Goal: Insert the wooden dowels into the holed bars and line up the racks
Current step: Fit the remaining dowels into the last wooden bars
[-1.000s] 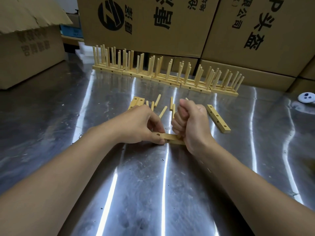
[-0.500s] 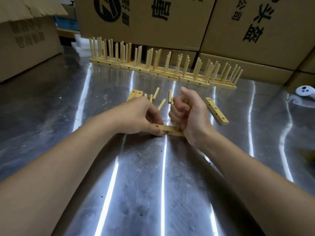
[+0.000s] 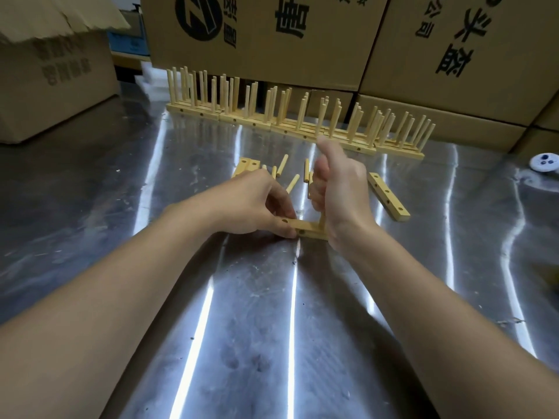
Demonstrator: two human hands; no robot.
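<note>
Holed bar (image 3: 310,232): one, left hand (image 3: 257,204) pinching; right hand (image 3: 341,192) gripping one upright dowel (image 3: 322,220).

头盔 printed sideways on right cardboard box (image 3: 484,86) at desk's far edge, 唐 and round logo noted on middle box (image 3: 302,62), left box (image 3: 60,98) print blurred, unread

Table (image 3: 272,328): bare sheet metal, glossy, light-streaked, scuffed and smudged; holed bar (image 3: 308,230) and the dowel (image 3: 322,220) standing in it: pale unpainted wood, smooth, matt; loose dowels (image 3: 282,165), spare bar (image 3: 388,196), racks (image 3: 272,116): same pale wood, matt; cardboard boxes (image 3: 302,55): brown paperboard, matt, black print, one flap torn ragged; white blocks (image 3: 151,86): foam by the look, matt; round object (image 3: 544,162): white plastic, smooth.
</note>
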